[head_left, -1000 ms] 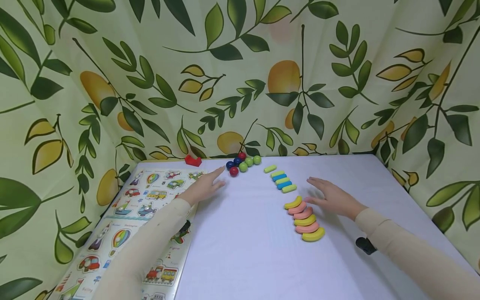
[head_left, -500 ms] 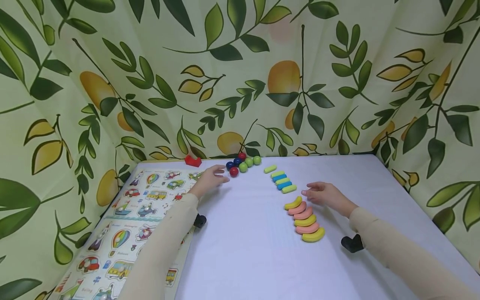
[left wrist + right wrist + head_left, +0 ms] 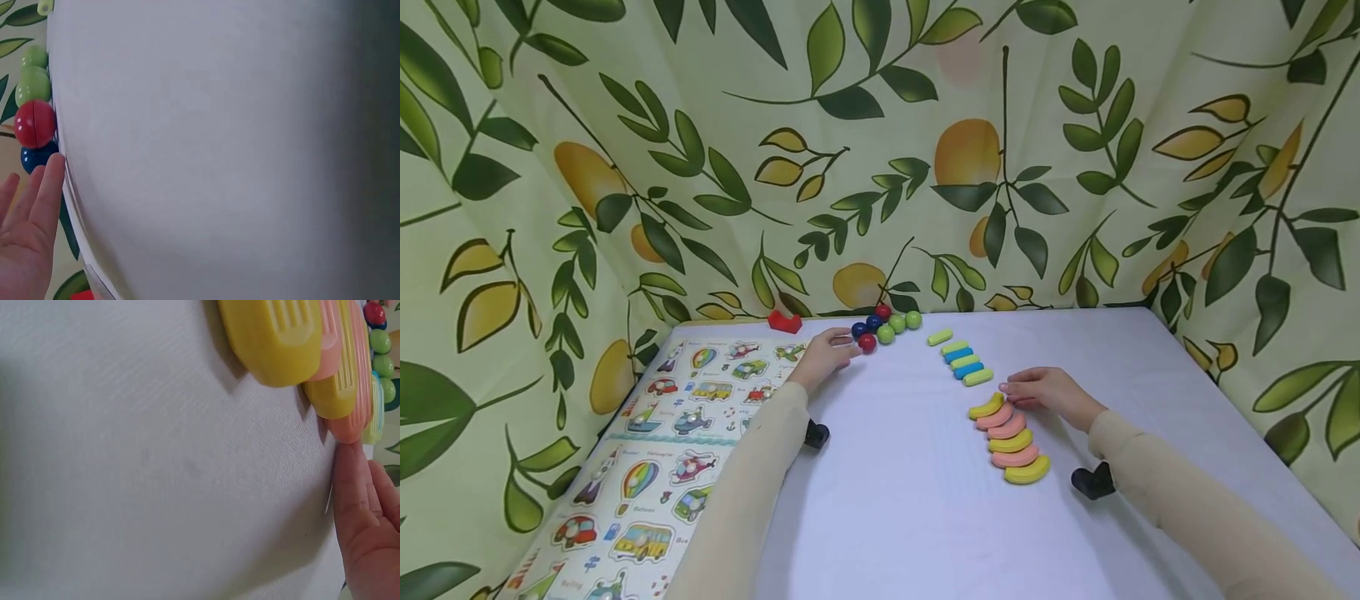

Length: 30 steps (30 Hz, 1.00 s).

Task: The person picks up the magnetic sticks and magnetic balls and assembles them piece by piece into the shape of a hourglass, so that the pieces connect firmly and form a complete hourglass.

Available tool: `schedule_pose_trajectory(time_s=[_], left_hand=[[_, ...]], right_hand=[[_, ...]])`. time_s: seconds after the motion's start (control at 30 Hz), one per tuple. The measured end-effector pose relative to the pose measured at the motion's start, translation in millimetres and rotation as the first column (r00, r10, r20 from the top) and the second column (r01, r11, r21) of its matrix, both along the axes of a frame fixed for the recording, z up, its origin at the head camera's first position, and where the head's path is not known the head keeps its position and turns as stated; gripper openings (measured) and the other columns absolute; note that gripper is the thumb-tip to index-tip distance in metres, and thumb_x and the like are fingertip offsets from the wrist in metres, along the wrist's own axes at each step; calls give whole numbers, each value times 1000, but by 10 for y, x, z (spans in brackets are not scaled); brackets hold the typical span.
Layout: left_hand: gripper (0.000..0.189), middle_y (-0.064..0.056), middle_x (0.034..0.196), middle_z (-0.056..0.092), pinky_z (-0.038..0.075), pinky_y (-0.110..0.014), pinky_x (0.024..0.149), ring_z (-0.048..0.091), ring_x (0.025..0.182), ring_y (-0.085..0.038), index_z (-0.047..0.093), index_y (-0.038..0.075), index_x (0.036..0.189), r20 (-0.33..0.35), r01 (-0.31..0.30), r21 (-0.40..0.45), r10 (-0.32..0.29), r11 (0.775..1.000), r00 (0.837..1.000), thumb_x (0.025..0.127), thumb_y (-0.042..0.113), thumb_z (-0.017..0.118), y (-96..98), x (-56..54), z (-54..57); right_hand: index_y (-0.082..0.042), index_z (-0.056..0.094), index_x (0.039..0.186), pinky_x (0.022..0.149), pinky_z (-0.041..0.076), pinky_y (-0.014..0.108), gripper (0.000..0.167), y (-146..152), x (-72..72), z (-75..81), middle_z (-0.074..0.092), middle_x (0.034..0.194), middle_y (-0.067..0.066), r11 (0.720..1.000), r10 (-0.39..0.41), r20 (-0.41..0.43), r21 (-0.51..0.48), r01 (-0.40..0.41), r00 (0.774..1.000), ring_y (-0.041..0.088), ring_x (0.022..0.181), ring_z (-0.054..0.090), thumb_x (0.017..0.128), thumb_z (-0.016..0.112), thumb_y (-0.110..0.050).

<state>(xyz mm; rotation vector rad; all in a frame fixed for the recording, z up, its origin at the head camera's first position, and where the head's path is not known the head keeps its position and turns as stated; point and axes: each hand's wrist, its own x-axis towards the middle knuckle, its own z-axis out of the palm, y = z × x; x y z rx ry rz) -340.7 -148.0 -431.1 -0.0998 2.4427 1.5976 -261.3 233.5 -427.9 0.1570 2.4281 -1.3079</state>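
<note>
Red, dark blue and green balls lie clustered at the table's far side. My left hand is beside them, its fingertips close to a dark blue ball and a red ball; whether they touch is unclear. A slanting row of yellow and pink banana-shaped pieces lies right of centre. At the far end of that row is my right hand, fingers extended. In the right wrist view its fingertips meet the end of a pink piece. Neither hand holds anything.
Green and blue short sticks form a row behind the banana-shaped pieces. Picture puzzle boards with vehicles cover the table's left side. A red notched block sits by the far edge. A leaf-patterned curtain hangs behind and at both sides.
The left hand has shifted slightly right toward the balls, its fingers less outstretched. My right hand has drawn its fingers together and come down to the end of the banana-shaped pieces. Objects stay put.
</note>
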Motion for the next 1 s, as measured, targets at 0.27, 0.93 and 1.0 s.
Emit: schedule_pose_trajectory(time_s=[0.27,0.93,1.0], left_hand=[[53,-13,140,58,51,-37,105,63,120,-27,53,12,141,4,-38,25,37,999,999,92,23,71,69,-47,-7],[45,-15,129,63,54,-35,100,62,111,-26,60,10,131,27,-91,13,90,996,996,89,19,75,199,-152,-32],[45,-15,128,63,54,-35,100,60,111,-26,61,9,130,22,-98,-1,98,995,995,89,20,75,210,-158,-32]], right_hand=[[2,62,123,94,56,35,51,-32,-9,-15,71,113,11,1000,1,1,13,-1,1000,15,96,64,93,68,-38],[0,69,114,77,51,27,43,-168,-155,30,72,96,7,987,-12,102,163,-4,995,17,84,62,88,73,-33],[-1,70,111,76,49,27,41,-183,-176,38,71,91,5,986,-18,113,164,-1,993,17,82,61,87,73,-33]])
